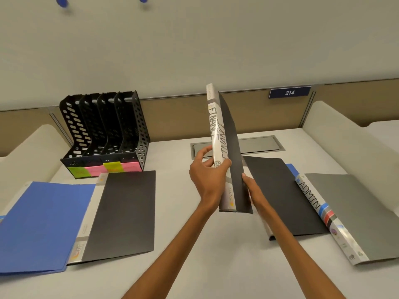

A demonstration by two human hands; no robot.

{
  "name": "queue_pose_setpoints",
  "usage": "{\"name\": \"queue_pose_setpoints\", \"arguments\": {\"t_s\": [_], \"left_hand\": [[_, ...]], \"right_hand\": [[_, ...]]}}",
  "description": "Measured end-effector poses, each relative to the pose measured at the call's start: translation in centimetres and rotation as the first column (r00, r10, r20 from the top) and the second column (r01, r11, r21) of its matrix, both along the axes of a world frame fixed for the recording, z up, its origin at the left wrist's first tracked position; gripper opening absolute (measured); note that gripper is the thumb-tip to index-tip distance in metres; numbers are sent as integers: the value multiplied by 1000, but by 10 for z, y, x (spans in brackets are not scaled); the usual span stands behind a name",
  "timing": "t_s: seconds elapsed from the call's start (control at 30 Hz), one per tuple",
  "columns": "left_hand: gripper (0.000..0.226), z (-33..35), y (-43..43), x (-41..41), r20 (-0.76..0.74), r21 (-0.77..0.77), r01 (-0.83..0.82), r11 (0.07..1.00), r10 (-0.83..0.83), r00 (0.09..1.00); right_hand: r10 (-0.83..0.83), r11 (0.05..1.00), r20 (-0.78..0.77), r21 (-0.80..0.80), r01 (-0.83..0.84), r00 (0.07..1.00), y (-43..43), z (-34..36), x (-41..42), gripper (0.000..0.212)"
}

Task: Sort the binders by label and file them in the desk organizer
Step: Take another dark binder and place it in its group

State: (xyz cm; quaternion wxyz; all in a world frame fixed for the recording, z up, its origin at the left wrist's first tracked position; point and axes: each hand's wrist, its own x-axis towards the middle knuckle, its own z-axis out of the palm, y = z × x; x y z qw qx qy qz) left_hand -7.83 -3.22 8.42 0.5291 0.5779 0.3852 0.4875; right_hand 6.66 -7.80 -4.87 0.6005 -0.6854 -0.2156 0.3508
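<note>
Left hand, right hand clamped on one upright FINANCE binder, four flat binders, two lower left, two right, one four-slot organizer upper left

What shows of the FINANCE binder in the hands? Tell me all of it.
The FINANCE binder is slim, with matte black covers and a glossy white-and-grey spine bearing the handwritten word FINANCE twice, so it may be two binders together. It is nearly closed, upright, spine toward the camera, held above the desk right of the organizer. The left hand grips the spine; the right hand holds the black cover.
</note>
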Motion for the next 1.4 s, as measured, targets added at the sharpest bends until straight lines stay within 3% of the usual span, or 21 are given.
{"name": "queue_pose_setpoints", "arguments": {"t_s": [0.13, 0.23, 0.37, 0.47, 0.57, 0.6, 0.73, 0.9, 1.2, 1.33, 1.4], "left_hand": [[51, 19, -5, 3, -28, 111, 3, 994, 0, 1000], [52, 30, -10, 5, -75, 230, 49, 972, -32, 997], [55, 33, -16, 8, -119, 303, 81, 950, -46, 992], [56, 31, -16, 8, -106, 294, 67, 953, -37, 994], [56, 29, -12, 2, -103, 280, 62, 958, -34, 994], [56, 28, -9, -2, -102, 268, 62, 962, -35, 994], [49, 13, 9, -29, -103, 195, 57, 979, -38, 994], [52, -28, 40, -80, -165, 64, 49, 997, -38, 986], [54, -103, 87, -133, -260, -149, 20, 989, -59, 964], [48, -131, 94, -146, -370, -133, 20, 991, -69, 927], [60, -140, 97, -150, -445, -133, 9, 991, -68, 893]], "right_hand": [[153, 987, -289, 98, -130, 945, 9, 4, 2, 51], [137, 986, -367, 140, -91, 920, 18, 3, -9, 40], [157, 984, -367, 141, -112, 917, 22, 9, -13, 25], [192, 980, -327, 118, -162, 925, 21, 12, -10, 26], [109, 990, -295, 116, -78, 949, 24, 12, -17, 47], [91, 993, -278, 96, -67, 956, 24, 12, -19, 50], [47, 999, -205, 0, -48, 978, 22, 8, -18, 31], [6, 996, -136, -89, -18, 991, 20, -7, -23, 47], [-151, 980, -160, -155, 126, 975, 42, -28, -57, 53], [-144, 979, -141, -168, 120, 979, 50, -42, -71, 52], [-95, 978, -113, -195, 72, 989, 54, -47, -77, 50]]}}
